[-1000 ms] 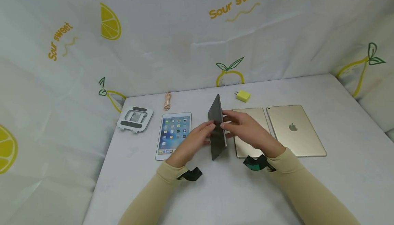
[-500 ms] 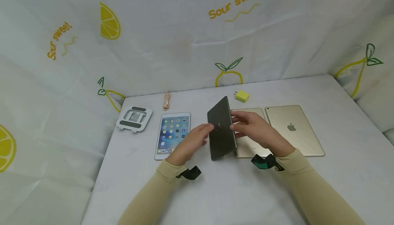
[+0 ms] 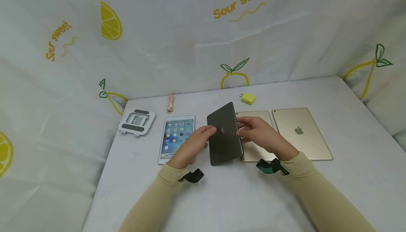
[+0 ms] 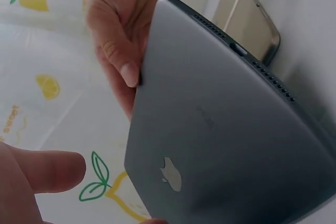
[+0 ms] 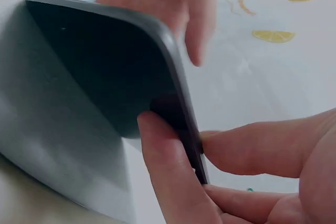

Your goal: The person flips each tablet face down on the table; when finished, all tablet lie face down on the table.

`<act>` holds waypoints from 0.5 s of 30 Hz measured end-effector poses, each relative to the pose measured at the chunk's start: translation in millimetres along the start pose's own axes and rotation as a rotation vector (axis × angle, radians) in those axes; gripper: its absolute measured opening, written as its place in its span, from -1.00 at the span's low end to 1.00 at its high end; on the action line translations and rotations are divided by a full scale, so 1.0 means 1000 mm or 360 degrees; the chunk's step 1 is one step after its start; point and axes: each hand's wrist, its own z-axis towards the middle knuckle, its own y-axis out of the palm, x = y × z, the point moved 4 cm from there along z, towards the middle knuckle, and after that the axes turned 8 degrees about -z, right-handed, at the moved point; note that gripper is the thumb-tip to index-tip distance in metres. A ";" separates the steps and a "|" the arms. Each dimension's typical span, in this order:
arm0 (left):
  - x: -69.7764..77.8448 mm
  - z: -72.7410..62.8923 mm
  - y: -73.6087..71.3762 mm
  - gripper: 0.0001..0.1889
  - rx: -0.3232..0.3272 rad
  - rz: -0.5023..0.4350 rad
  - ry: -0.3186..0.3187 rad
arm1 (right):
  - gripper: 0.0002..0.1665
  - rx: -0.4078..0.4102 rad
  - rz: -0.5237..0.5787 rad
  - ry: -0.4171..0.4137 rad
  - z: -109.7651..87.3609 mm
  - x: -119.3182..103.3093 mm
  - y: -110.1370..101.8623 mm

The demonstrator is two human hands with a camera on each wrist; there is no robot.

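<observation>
My right hand [image 3: 261, 135] pinches a dark grey tablet [image 3: 224, 141] by its right edge, thumb on the back and fingers on the screen side. The tablet stands tilted above the table, its back with the apple logo turned left and up. In the left wrist view its port edge [image 4: 239, 49] shows; the dark screen [image 5: 105, 66] shows in the right wrist view. My left hand [image 3: 194, 144] is at the tablet's left side, its thumb [image 4: 55, 171] straight and apart from the back. The other left fingers are mostly hidden in the head view.
A white tablet [image 3: 177, 138] with a lit screen lies left, near a folding stand [image 3: 137, 122] and coiled cable [image 3: 170, 104]. Behind is a yellow charger [image 3: 248, 98]. Two gold tablets lie face down at right, one [image 3: 257, 152] partly covered, one [image 3: 301, 131] in full view.
The dark tablet has turned from nearly edge-on so that its back shows. It has then shifted slightly left, the right hand keeping its edge. The left hand has moved slightly left.
</observation>
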 end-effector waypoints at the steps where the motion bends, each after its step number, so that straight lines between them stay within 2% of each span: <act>1: 0.001 0.000 -0.001 -0.34 0.0008 0.0009 -0.0003 | -0.26 -0.0004 -0.0005 0.0005 0.001 0.001 0.001; 8: 0.003 -0.004 -0.011 -0.33 0.0051 0.0063 -0.0030 | -0.25 0.0035 -0.0053 0.0086 0.005 0.008 0.005; 15: 0.003 -0.004 -0.016 -0.34 0.0085 0.0079 -0.0042 | -0.26 0.0050 -0.0122 0.0106 0.008 0.011 0.011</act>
